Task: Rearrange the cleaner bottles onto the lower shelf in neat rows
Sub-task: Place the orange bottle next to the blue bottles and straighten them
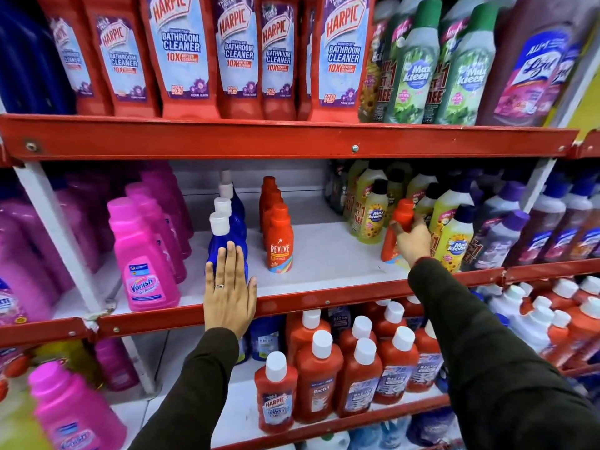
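Note:
My left hand (229,292) lies flat, fingers together, against the front blue bottle with a white cap (224,240) on the middle shelf (324,251); a short row of blue bottles runs back behind it. To the right stands a row of orange Revive bottles (280,241). My right hand (410,237) grips another orange Revive bottle (400,222), tilted, at the right of the bare white shelf next to the yellow Max Kleen bottles (370,219).
Pink Vanish bottles (143,258) fill the shelf's left side. Purple-capped bottles (532,228) stand at far right. Red Harpic bathroom cleaners (181,50) line the shelf above. Red and white-capped bottles (319,375) crowd the shelf below. Red metal shelf edges (292,141) frame each level.

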Available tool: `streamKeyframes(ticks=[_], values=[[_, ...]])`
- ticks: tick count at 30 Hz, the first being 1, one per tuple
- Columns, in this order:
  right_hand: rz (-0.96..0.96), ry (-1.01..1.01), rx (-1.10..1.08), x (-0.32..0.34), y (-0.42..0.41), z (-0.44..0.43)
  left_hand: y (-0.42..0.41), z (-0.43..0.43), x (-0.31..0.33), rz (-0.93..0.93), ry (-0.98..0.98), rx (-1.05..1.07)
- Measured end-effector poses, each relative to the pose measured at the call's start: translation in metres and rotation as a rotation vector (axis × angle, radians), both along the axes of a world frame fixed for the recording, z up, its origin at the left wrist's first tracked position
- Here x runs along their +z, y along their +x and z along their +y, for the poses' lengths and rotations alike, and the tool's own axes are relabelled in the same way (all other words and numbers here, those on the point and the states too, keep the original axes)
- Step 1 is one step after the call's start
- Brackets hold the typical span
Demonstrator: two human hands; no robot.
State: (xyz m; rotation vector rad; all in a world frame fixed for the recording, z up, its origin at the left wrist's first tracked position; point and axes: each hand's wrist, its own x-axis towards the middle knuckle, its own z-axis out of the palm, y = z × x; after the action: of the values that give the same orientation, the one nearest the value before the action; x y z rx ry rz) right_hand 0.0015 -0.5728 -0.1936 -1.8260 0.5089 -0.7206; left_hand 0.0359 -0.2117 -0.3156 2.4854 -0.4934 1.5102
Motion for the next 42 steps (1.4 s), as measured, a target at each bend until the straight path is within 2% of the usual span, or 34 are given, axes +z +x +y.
streamKeyframes(ticks=[7,9,14,20,35,38,42], values=[[-0.034,-0.073,0.005,-0.002,-0.021,0.018,-0.001,-0.009,-0.001,0.013,-0.01,-0.016],[-0.049,-0.082,0.11,0.0,-0.016,0.065,-0.006,0.015,0.002,0.025,-0.03,0.053],[-0.129,-0.131,0.179,-0.007,-0.022,0.115,-0.005,0.007,0.002,0.02,-0.01,0.037],[-0.116,-0.185,0.266,-0.012,-0.025,0.166,-0.005,-0.004,0.004,0.014,0.0,0.03],[-0.086,-0.288,0.201,-0.016,-0.029,0.195,-0.007,0.0,0.003,0.05,0.038,0.055],[-0.101,-0.232,0.264,-0.021,-0.029,0.195,-0.013,0.0,0.006,0.102,-0.009,0.013],[-0.134,0.102,0.383,-0.034,-0.039,0.194,-0.033,-0.006,0.014,0.202,-0.097,-0.189]])
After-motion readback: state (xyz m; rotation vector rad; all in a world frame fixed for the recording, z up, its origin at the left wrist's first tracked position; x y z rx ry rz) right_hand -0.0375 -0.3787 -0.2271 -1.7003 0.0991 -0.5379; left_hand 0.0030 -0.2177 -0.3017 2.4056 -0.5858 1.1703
